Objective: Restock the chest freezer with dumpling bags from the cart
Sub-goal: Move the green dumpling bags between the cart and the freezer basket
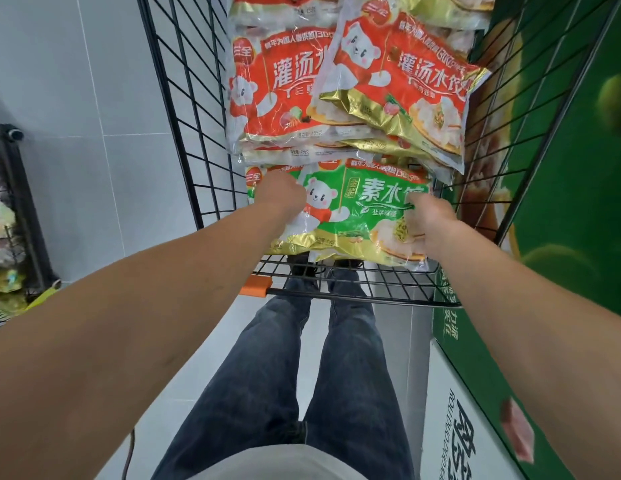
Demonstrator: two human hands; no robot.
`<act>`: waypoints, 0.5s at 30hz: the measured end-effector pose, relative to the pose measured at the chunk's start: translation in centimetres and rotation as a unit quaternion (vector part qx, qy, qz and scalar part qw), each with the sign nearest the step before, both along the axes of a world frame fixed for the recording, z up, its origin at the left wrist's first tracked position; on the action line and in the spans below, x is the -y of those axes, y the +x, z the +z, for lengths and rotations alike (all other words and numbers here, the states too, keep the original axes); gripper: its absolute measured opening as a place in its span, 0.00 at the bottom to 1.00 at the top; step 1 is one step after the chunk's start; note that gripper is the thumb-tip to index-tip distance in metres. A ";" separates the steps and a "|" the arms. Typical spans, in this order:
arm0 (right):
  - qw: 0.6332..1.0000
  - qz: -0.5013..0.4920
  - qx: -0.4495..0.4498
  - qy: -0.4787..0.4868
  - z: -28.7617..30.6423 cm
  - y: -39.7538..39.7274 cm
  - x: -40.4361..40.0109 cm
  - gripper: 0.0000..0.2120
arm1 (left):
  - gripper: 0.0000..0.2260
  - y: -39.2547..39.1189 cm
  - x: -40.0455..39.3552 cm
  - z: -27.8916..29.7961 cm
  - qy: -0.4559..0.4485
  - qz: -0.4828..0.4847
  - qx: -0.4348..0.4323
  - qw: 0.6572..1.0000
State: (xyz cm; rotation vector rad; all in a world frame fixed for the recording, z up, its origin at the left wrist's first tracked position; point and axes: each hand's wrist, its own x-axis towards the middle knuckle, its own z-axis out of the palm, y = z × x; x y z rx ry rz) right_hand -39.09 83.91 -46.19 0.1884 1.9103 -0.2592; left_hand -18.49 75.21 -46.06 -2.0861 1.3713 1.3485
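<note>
Both arms reach forward into a black wire cart [198,109]. The left hand [279,195] grips the upper left corner of a green dumpling bag [357,216], which lies at the near end of the cart basket; its fingers curl over the bag's edge, though the fingertips are hidden behind the hand. The right hand [430,220] holds the bag's right side, fingers curled round that edge (how far they close cannot be told).

Beyond the green bag, further into the cart, lies a stack of red dumpling bags [278,95]. A second red bag [406,91] rests tilted across the top of the stack, and its lower corner overlaps the far edge of the green bag. More bags show at the top of the frame.

An orange clip [255,285] sits on the cart's near rail. To the right, just beside the cart, stands a green printed panel [562,202] with a white surface [451,410] bearing lettering below it. To the left, against grey wall tiles, a dark rack [21,216] holds packaged goods. The person's legs in dark jeans [267,375] stand on a pale tiled floor [184,393] below the cart
</note>
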 end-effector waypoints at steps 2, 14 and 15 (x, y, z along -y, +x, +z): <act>0.998 -0.058 0.004 -0.012 0.5 -0.1 -0.1 0.23 | 0.07 0.6 0.0 0.3 -0.008 -0.001 0.003 1.000; 0.977 -0.180 0.021 -0.110 4.4 0.7 -3.3 0.11 | 0.09 3.3 -2.4 4.7 -0.044 0.060 -0.027 0.997; 0.976 -0.177 0.024 -0.122 4.9 1.1 -3.7 0.09 | 0.09 3.6 -2.4 5.3 -0.052 0.065 -0.034 0.996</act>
